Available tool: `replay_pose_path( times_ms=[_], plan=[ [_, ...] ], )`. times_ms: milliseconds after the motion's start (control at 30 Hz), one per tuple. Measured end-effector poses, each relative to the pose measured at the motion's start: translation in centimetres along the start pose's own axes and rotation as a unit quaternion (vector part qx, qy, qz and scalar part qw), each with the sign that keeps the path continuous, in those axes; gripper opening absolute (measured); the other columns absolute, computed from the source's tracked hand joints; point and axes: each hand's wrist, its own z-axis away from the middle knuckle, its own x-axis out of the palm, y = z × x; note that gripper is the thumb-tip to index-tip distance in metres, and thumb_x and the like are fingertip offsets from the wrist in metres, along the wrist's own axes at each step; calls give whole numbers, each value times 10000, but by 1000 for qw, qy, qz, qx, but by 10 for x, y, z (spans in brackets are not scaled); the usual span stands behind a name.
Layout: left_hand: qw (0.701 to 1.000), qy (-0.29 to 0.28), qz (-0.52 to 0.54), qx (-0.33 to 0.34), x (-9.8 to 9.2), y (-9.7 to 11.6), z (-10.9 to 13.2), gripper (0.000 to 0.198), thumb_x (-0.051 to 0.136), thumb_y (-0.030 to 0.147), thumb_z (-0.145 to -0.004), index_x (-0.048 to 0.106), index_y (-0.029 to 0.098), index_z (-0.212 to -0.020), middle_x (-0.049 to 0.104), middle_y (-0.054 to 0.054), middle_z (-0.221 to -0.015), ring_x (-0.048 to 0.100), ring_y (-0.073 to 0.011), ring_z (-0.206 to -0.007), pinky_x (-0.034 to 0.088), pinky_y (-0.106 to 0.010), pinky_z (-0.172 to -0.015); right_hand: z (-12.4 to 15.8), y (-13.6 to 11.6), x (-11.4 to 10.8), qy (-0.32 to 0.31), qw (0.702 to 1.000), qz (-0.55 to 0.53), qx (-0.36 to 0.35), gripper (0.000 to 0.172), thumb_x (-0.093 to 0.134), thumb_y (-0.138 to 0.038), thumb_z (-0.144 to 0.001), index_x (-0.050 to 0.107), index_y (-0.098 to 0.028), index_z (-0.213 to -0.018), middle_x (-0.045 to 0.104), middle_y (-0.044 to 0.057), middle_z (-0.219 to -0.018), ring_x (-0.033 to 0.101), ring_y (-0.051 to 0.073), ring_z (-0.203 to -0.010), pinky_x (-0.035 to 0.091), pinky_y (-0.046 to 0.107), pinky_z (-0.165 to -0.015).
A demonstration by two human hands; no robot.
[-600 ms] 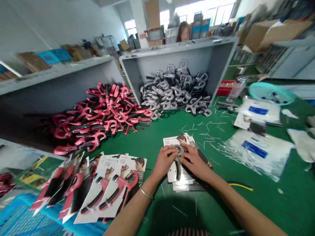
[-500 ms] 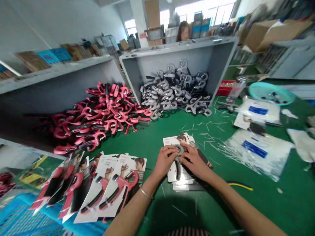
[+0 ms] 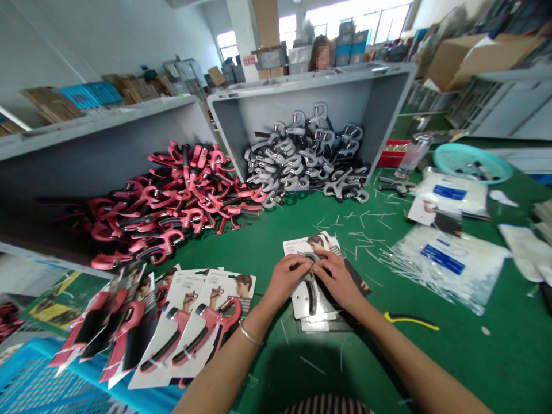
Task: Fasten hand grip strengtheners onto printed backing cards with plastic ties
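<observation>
Grey plastic and a black cover are making the hand-grip strengthener (image 3: 312,296) look fairly light, stiff and hardly fragile; its smooth head is probably going to slip more readily than the dark handle, which is seemingly offering the surer hold. The strengthener is lying on a white printed card (image 3: 297,246) at the near middle of the green tabletop (image 3: 254,253), with more cards (image 3: 319,326) showing beneath. Over its head the left hand (image 3: 284,280) and the right hand (image 3: 338,282) are resting side by side, thumbs and forefingers sitting bunched together; whether they are clamping the plastic or something thin on it I cannot tell, because the fingertips are hiding the spot. The head is curving round at the far end, while the handle is bowing gently toward the near side and catching a faint gleam.
</observation>
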Motion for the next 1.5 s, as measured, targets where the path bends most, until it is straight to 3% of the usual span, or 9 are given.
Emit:
replay_pose_path(
  times_ms=[100, 200, 333, 467, 567, 667, 933, 1233, 1500],
  plan=[
    [998, 52, -25, -11, 3, 11, 2, 106, 642, 241, -849, 693, 184, -776, 685, -25, -815, 614, -182, -823, 456, -316, -795, 1, 4, 2, 23, 1000, -21, 5, 157, 521, -267, -917, 617, -224, -1033, 577, 77, -1265, 481, 251, -1202, 357, 455, -1035],
    [988, 69, -118, 73, 12, 24, 17, 109, 604, 218, -885, 665, 194, -799, 677, -24, -868, 585, -195, -922, 410, -359, -894, 1, 6, 4, 51, 998, -33, 20, 240, 524, -244, -893, 571, -224, -1128, 603, 78, -1210, 512, 252, -1128, 401, 450, -980],
    [932, -30, -305, 192, 27, 25, 47, 157, 498, 151, -926, 640, 167, -863, 663, -65, -923, 552, -223, -920, 404, -398, -867, -2, 5, 12, 76, 997, -32, 4, 254, 536, -223, -864, 572, -221, -1115, 618, 82, -1182, 522, 257, -1116, 400, 458, -980],
    [886, -99, -402, 210, 31, 17, 66, 122, 507, 143, -914, 629, 153, -919, 642, -84, -972, 537, -251, -955, 414, -421, -882, 0, -3, 8, 90, 996, -9, -4, 156, 544, -215, -870, 594, -213, -1018, 623, 86, -1156, 523, 264, -1112, 390, 472, -987],
    [911, -12, -388, 136, 22, 17, 79, 329, 620, 340, -884, 560, 150, -1146, 576, -128, -1185, 493, -299, -1115, 395, -474, -957, 15, -14, -12, 75, 997, 23, -20, 101, 521, -232, -927, 598, -213, -990, 641, 72, -1080, 531, 245, -1052, 409, 430, -947],
    [923, 53, -378, 42, 9, 15, 90, 555, 710, 451, -793, 502, 131, -1195, 550, -148, -1171, 502, -321, -1103, 410, -508, -948, 38, -26, -31, -35, 991, 99, -82, 138, 482, -227, -974, 618, -214, -995, 659, 52, -961, 532, 225, -955, 422, 378, -872],
    [952, -10, -305, -16, -5, 14, 87, 126, 603, 213, -854, 589, 174, -973, 564, -65, -947, 566, -233, -942, 475, -409, -888, 48, -55, -5, -124, 889, 405, -173, 132, 577, -83, -872, 667, -155, -808, 662, 123, -823, 521, 295, -871, 380, 425, -763],
    [967, -76, -238, 47, -33, 5, 85, 257, 455, 109, -935, 643, 205, -1081, 607, -65, -1009, 588, -192, -979, 486, -355, -902, 37, -57, -23, -162, 971, 141, -103, 123, 539, -177, -938, 651, -223, -912, 695, 34, -878, 540, 234, -877, 380, 374, -785],
    [977, 19, -207, 42, -12, 13, 77, 159, 559, 185, -913, 613, 202, -1061, 671, -52, -975, 624, -202, -933, 483, -356, -869, 34, -39, -20, -125, 983, 48, -125, 157, 538, -284, -969, 689, -246, -987, 705, 30, -972, 572, 214, -937, 399, 371, -861]
  ],
)
